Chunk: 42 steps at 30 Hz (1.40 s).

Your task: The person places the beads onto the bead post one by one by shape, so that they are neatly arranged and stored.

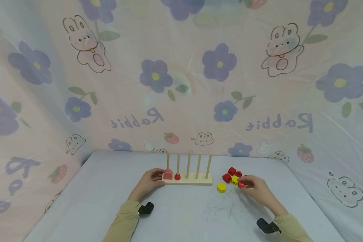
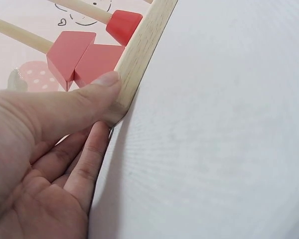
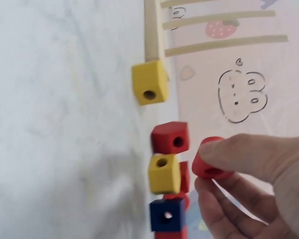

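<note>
My left hand (image 1: 148,183) grips the left end of a wooden peg stand (image 1: 196,182), thumb (image 2: 97,92) on the edge of its base. Two pinkish-red house-shaped blocks (image 2: 72,52) sit on the leftmost of its several upright pegs. A red tapered bead (image 2: 124,26) is at the foot of the second peg. Off to the right, my right hand (image 1: 259,190) pinches a red bead (image 3: 208,158) with rounded edges and a hole, between thumb and fingers. It is held close to a cluster of blocks.
The cluster right of the stand has several red blocks (image 1: 227,178), a yellow block (image 1: 235,180) and a blue block (image 3: 168,215), which the right hand hides in the head view. Another yellow block (image 1: 221,187) lies nearer the stand. A printed curtain (image 1: 187,101) hangs behind the white table (image 1: 181,208).
</note>
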Each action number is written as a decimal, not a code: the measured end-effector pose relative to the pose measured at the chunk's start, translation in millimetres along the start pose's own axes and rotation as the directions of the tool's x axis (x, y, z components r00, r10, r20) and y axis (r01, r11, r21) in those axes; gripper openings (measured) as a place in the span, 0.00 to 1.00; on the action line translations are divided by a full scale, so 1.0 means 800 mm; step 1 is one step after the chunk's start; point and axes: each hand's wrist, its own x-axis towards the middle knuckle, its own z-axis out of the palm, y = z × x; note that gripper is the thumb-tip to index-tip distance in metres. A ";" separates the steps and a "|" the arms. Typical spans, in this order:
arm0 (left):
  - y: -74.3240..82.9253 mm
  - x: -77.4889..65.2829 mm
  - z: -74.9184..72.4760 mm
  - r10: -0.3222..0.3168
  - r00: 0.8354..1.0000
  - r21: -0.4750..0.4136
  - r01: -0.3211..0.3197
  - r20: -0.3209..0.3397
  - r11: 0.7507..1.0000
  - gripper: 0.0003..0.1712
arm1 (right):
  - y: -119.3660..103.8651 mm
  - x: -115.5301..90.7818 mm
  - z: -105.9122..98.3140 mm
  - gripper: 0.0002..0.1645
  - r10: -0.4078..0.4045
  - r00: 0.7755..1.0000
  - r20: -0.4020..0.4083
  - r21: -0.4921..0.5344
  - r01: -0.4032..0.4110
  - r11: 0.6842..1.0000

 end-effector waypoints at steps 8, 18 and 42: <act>-0.001 -0.003 -0.002 -0.002 1.000 0.004 0.002 0.008 1.000 0.28 | -0.036 0.017 -0.004 0.21 -0.122 0.991 -0.057 0.046 0.124 0.991; 0.000 -0.002 -0.003 -0.004 1.000 -0.008 0.004 0.013 1.000 0.28 | -0.096 0.049 -0.005 0.20 -0.159 0.983 -0.092 0.115 0.170 0.979; 0.047 -0.021 -0.006 0.029 0.999 -0.037 -0.028 0.022 0.999 0.25 | -0.239 0.101 0.042 0.19 -0.306 0.942 -0.138 0.415 0.335 0.846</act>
